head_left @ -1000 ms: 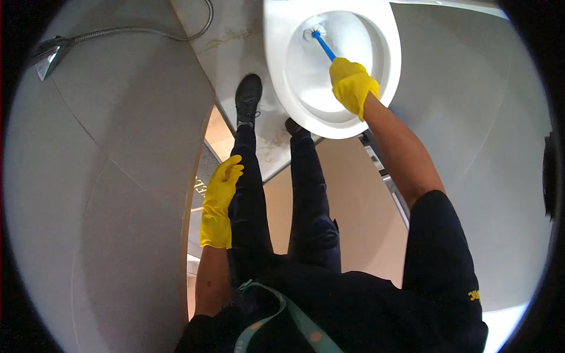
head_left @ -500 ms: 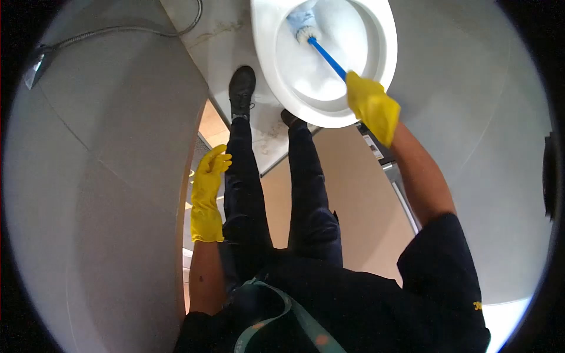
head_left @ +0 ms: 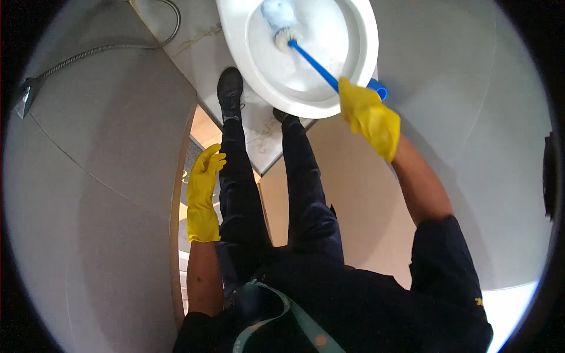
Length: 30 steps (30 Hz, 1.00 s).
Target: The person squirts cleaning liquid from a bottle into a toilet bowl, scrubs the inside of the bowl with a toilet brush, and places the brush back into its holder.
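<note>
Fingers (head_left: 348, 94) of the gloved right hand (head_left: 369, 119) close around the blue handle of a toilet brush (head_left: 315, 66), by the front right edge of the toilet bowl (head_left: 366, 44). The brush slants inward, its white bristle head inside the basin toward the left rim (whether it touches the porcelain, I cannot tell). The left hand (head_left: 203, 191), gloved in yellow too, hangs beside the dark trouser leg (head_left: 238, 182), fingers slightly parted and loosely curled. A blue tube-shaped object (head_left: 379, 90) shows just beyond the bowl's right edge.
</note>
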Tool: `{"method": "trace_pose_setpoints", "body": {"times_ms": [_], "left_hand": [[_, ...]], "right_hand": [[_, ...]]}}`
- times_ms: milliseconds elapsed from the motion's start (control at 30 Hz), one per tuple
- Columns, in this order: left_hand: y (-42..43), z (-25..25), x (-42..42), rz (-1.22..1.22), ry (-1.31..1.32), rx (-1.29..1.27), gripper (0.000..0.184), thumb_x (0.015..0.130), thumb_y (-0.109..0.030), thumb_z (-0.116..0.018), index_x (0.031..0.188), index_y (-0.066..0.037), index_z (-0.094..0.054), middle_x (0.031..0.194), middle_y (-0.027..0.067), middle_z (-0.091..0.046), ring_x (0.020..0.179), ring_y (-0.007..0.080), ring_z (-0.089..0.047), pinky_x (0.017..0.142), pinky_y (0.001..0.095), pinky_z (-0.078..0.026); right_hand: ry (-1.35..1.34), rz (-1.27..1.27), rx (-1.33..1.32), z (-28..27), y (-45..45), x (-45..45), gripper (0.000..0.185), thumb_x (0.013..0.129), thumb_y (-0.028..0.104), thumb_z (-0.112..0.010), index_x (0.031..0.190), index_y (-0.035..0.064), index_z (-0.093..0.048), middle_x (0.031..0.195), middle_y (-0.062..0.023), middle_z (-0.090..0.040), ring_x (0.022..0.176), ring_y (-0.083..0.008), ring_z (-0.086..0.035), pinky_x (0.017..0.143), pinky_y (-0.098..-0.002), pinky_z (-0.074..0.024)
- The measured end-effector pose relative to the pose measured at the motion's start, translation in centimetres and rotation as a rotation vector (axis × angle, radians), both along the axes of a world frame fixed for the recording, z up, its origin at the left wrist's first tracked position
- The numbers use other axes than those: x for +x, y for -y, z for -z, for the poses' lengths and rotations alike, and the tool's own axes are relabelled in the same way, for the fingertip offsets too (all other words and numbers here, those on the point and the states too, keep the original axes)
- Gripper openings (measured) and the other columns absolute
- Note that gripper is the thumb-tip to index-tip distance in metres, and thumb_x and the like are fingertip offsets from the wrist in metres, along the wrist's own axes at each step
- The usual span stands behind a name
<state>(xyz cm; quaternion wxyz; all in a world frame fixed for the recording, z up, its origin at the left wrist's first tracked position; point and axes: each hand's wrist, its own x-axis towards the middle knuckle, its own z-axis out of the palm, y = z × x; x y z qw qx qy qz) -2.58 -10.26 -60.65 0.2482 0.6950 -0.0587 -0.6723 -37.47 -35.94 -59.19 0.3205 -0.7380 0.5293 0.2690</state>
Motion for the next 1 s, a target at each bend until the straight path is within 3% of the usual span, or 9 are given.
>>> {"method": "trace_pose_setpoints", "body": {"times_ms": [67, 267, 367, 500, 600, 733, 800, 867, 1000], "left_hand": [[-0.5, 0.6, 0.0, -0.017, -0.018, -0.002, 0.033, 0.106, -0.019, -0.059, 0.136, -0.006, -0.063, 0.129, 0.0134, -0.068, 0.112, 0.0220, -0.069, 0.101, 0.0312, -0.054], [0.5, 0.1, -0.4, 0.092, 0.015, 0.006, 0.033, 0.107, -0.020, -0.059, 0.135, -0.005, -0.063, 0.124, 0.0130, -0.070, 0.111, 0.0211, -0.069, 0.102, 0.0308, -0.053], [-0.1, -0.1, 0.1, 0.068, -0.017, 0.058, 0.035, 0.105, -0.022, -0.063, 0.136, -0.005, -0.063, 0.133, 0.0120, -0.066, 0.116, 0.0218, -0.067, 0.104, 0.0294, -0.051], [-1.7, 0.9, 0.4, 0.124, 0.009, 0.118, 0.035, 0.105, -0.022, -0.063, 0.135, -0.005, -0.064, 0.132, 0.0120, -0.067, 0.116, 0.0217, -0.067, 0.103, 0.0286, -0.051], [-1.7, 0.8, 0.3, 0.124, 0.008, 0.116, 0.035, 0.104, -0.023, -0.064, 0.135, -0.005, -0.064, 0.130, 0.0116, -0.067, 0.115, 0.0213, -0.067, 0.103, 0.0290, -0.051], [-0.4, 0.1, 0.3, 0.158, 0.029, 0.050, 0.036, 0.104, -0.023, -0.065, 0.135, -0.004, -0.064, 0.128, 0.0110, -0.068, 0.115, 0.0212, -0.067, 0.104, 0.0298, -0.051], [0.7, -1.4, -0.5, 0.081, 0.036, 0.072, 0.032, 0.106, -0.017, -0.059, 0.136, -0.004, -0.063, 0.125, 0.0101, -0.070, 0.110, 0.0195, -0.068, 0.100, 0.0308, -0.052], [-0.7, -0.1, -0.2, 0.080, 0.000, 0.047, 0.032, 0.106, -0.017, -0.059, 0.135, -0.004, -0.063, 0.127, 0.0100, -0.069, 0.110, 0.0194, -0.068, 0.100, 0.0309, -0.052], [-1.8, 0.5, 0.3, 0.197, 0.039, 0.132, 0.034, 0.105, -0.022, -0.063, 0.134, -0.004, -0.064, 0.128, 0.0121, -0.068, 0.115, 0.0221, -0.066, 0.104, 0.0306, -0.050]], "right_hand": [[-0.206, -0.076, 0.086, -1.1, 0.2, 1.2, 0.027, 0.105, 0.022, -0.045, 0.119, 0.0043, -0.059, 0.089, -0.0231, -0.073, 0.084, -0.0448, -0.072, 0.071, -0.0510, -0.0570], [0.237, -0.194, -0.300, 7.0, 3.0, 7.8, 0.013, 0.082, 0.008, -0.066, 0.094, 0.0030, -0.068, 0.077, -0.0165, -0.070, 0.075, -0.0395, -0.071, 0.071, -0.0462, -0.0568], [0.297, -0.139, -0.370, 1.5, -5.6, 5.9, 0.015, 0.086, 0.011, -0.066, 0.099, 0.0046, -0.067, 0.081, -0.0150, -0.071, 0.076, -0.0406, -0.072, 0.074, -0.0452, -0.0582], [-0.322, 0.279, 0.248, -3.9, -11.5, 4.4, 0.021, 0.096, 0.019, -0.062, 0.114, 0.0096, -0.059, 0.088, -0.0119, -0.071, 0.084, -0.0427, -0.073, 0.073, -0.0503, -0.0597], [0.098, 0.306, -0.112, -2.7, -7.8, 5.3, 0.018, 0.094, 0.025, -0.064, 0.102, 0.0092, -0.060, 0.073, -0.0131, -0.068, 0.066, -0.0385, -0.070, 0.057, -0.0504, -0.0531], [0.500, -0.059, -0.546, 2.3, -3.8, 7.2, 0.028, 0.079, 0.010, -0.064, 0.106, 0.0025, -0.060, 0.093, -0.0202, -0.063, 0.068, -0.0405, -0.059, 0.066, -0.0540, -0.0490], [0.347, 0.059, -0.463, -3.5, -8.6, 5.4, 0.034, 0.086, 0.014, -0.062, 0.118, 0.0024, -0.061, 0.097, -0.0210, -0.068, 0.077, -0.0427, -0.065, 0.071, -0.0552, -0.0522], [-0.227, 0.383, 0.306, -4.9, -10.1, 6.0, 0.036, 0.095, 0.018, -0.057, 0.129, 0.0069, -0.059, 0.100, -0.0226, -0.071, 0.090, -0.0458, -0.070, 0.079, -0.0555, -0.0550], [0.136, 0.216, -0.037, 1.6, -5.1, 6.1, 0.022, 0.098, 0.022, -0.057, 0.112, 0.0046, -0.059, 0.081, -0.0198, -0.071, 0.071, -0.0374, -0.072, 0.062, -0.0517, -0.0540]]}}
